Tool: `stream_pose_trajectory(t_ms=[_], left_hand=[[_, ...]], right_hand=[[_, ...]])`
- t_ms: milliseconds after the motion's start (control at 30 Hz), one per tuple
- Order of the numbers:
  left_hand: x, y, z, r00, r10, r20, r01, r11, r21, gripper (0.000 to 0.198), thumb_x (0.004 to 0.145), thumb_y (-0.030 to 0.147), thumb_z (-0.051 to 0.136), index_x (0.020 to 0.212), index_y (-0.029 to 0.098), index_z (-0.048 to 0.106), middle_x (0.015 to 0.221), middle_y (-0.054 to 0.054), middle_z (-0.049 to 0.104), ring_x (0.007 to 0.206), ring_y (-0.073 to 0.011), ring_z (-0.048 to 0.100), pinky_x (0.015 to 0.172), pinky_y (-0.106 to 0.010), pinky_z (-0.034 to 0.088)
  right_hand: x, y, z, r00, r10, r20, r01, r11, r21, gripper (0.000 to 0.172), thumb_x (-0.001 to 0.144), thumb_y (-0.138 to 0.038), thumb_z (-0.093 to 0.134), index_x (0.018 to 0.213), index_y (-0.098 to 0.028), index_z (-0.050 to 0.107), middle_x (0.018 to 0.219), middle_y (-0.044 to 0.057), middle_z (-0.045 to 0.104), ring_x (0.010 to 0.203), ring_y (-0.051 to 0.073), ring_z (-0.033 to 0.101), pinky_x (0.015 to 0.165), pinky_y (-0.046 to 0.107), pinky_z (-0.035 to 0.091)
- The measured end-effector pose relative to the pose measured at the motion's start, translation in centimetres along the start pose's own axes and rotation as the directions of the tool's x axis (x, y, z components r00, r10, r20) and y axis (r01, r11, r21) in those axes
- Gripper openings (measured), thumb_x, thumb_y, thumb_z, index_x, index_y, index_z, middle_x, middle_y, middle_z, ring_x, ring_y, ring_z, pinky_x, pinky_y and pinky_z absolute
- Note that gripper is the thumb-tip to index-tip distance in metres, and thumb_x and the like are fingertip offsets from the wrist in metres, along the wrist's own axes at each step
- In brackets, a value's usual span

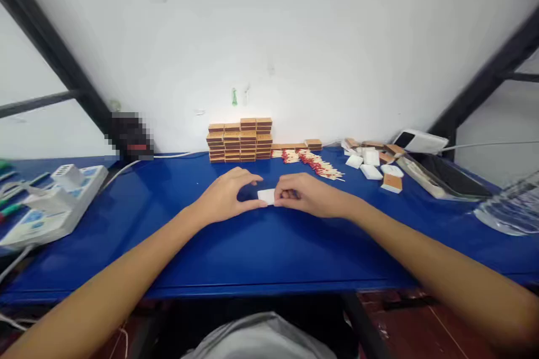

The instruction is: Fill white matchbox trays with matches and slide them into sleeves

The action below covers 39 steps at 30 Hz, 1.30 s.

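Plainly, left hand (229, 193) arches wide, right hand (311, 195) curls.

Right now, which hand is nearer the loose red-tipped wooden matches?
Right. The right hand is just on the near side of the red-tipped wooden matches; the left hand is farther off, to their left.

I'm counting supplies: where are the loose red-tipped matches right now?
In the head view, the loose matches lie toward the back of the blue table, just right of the stacked matchboxes and beyond the right hand.
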State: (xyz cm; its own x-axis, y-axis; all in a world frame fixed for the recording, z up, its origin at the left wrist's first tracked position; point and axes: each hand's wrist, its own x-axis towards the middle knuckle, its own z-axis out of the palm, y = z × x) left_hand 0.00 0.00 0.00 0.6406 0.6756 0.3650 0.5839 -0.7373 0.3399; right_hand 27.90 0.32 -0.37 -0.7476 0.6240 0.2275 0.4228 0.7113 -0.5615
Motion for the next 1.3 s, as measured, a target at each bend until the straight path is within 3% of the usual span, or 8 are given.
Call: stream_pose_trajectory(t_ms=[233,500,700,867,1167,1300], left_hand=[[0.3,1.0,0.2,0.995,0.027,0.091,-0.024,0.999,-0.035,0.031,0.095,0.048,0.083,0.110,0.022,0.081,0.103,-0.007,0.078,0.100,-0.0259,0.067,0.084,-0.037,0.052],[0.5,0.6,0.1,0.997,0.012,0.082,-0.011,1.000,-0.021,0.036,0.087,0.047,0.092,0.110,0.021,0.082,0.103,-0.006,0.077,0.099,-0.0256,0.066,0.082,-0.036,0.050],[0.7,0.5,0.3,0.995,0.016,0.098,-0.013,0.999,-0.035,0.035,0.087,0.044,0.092,0.110,0.021,0.081,0.104,-0.006,0.077,0.101,-0.0253,0.065,0.083,-0.036,0.050],[0.7,0.1,0.3,0.998,-0.012,0.057,0.015,0.999,-0.045,0.034,0.086,0.045,0.092,0.107,0.021,0.080,0.097,-0.004,0.076,0.095,-0.0245,0.065,0.079,-0.035,0.048],[0.7,0.3,0.5,0.998,-0.059,0.030,0.061,0.996,-0.070,0.033,0.086,0.048,0.091,0.102,0.022,0.078,0.097,-0.004,0.075,0.093,-0.0239,0.065,0.078,-0.035,0.049],[0.6,0.4,0.5,0.995,-0.087,0.052,0.090,0.994,-0.059,0.035,0.087,0.051,0.089,0.103,0.022,0.078,0.098,-0.005,0.075,0.093,-0.0248,0.065,0.078,-0.036,0.049]], right_hand=[[0.2,-0.4,0.8,0.999,0.031,-0.045,-0.029,0.999,0.043,0.007,0.098,-0.026,0.075,0.096,-0.019,0.076,0.094,0.002,0.063,0.074,0.014,0.058,0.069,0.028,0.046],[0.2,-0.7,1.4,0.996,0.080,-0.025,-0.082,0.993,-0.086,0.004,0.099,-0.017,0.072,0.096,-0.020,0.073,0.097,0.003,0.064,0.079,0.015,0.060,0.075,0.029,0.044],[0.0,-1.0,1.2,0.998,0.067,0.002,-0.066,0.995,-0.074,0.009,0.103,-0.018,0.065,0.096,-0.020,0.070,0.099,0.003,0.065,0.081,0.016,0.059,0.076,0.030,0.044],[0.2,-0.8,1.2,0.996,0.080,-0.038,-0.083,0.993,-0.078,0.002,0.097,-0.020,0.075,0.097,-0.020,0.073,0.097,0.003,0.064,0.080,0.016,0.059,0.074,0.029,0.044],[-0.2,-0.9,1.5,0.998,-0.002,-0.060,-0.008,0.986,-0.167,0.011,0.103,-0.016,0.061,0.098,-0.021,0.069,0.100,0.005,0.065,0.078,0.016,0.058,0.074,0.030,0.042],[0.0,-0.8,0.0,0.998,0.048,-0.037,-0.052,0.991,-0.123,0.007,0.100,-0.024,0.065,0.104,-0.021,0.070,0.098,0.005,0.069,0.081,0.018,0.062,0.075,0.030,0.045]])
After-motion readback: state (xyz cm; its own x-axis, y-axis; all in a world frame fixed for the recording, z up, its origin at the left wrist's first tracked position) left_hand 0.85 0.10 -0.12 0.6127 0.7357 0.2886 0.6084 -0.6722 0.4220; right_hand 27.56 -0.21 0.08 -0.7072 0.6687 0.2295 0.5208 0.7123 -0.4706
